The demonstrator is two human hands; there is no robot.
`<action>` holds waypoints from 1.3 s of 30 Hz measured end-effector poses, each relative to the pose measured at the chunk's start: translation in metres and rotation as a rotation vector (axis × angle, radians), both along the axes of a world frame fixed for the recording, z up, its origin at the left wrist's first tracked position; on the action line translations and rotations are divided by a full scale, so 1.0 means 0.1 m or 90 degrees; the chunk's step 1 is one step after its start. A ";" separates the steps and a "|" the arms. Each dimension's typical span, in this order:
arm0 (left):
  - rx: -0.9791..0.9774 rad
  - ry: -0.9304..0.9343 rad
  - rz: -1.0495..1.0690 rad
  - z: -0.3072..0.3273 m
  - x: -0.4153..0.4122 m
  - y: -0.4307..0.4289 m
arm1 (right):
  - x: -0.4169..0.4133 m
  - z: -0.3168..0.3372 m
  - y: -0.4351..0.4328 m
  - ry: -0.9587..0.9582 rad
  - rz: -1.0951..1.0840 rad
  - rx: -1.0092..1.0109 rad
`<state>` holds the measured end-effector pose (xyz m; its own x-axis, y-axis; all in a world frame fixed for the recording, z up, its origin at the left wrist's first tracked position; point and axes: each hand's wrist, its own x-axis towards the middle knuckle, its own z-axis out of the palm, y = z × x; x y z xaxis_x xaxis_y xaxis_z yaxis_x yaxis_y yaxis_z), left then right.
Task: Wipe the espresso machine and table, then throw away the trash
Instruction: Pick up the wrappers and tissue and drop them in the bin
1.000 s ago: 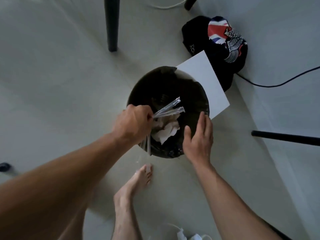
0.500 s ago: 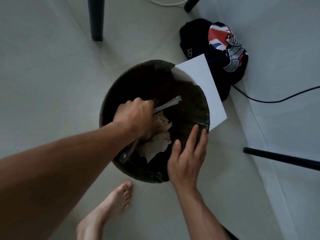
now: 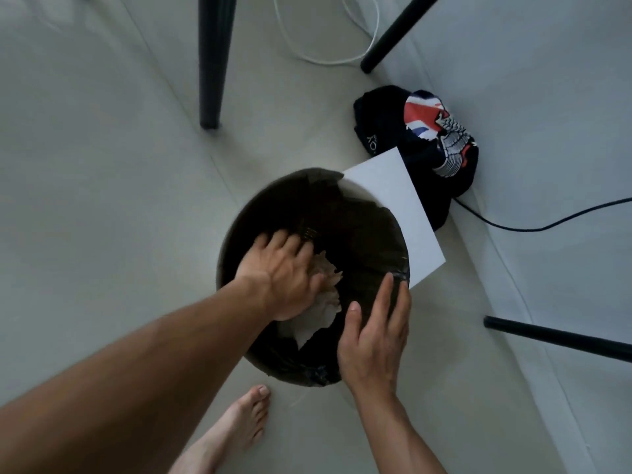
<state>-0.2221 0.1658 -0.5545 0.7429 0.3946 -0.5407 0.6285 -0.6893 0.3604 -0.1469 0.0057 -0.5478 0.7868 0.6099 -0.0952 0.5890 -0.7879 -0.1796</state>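
Observation:
A round trash bin lined with a black bag stands on the floor below me. My left hand reaches inside it, fingers spread flat, pressing down on crumpled white and brownish paper trash. My right hand lies with straight fingers on the bin's near right rim. A white sheet leans out of the bin's far right side. The clear plastic pieces are hidden.
Black table legs stand behind the bin, another leg to the right. A black bag with a flag print sits against the wall. A white cable and a black cable lie on the floor. My bare foot is near the bin.
My left hand let go of the clear plastic pieces and opened, pushing deeper onto the paper trash. The right hand stayed on the rim. The view moved closer to the bin.

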 end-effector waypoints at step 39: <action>0.208 -0.274 -0.300 4.99 0.48 0.44 | 0.18 4.82 0.19 0.012 -0.230 0.127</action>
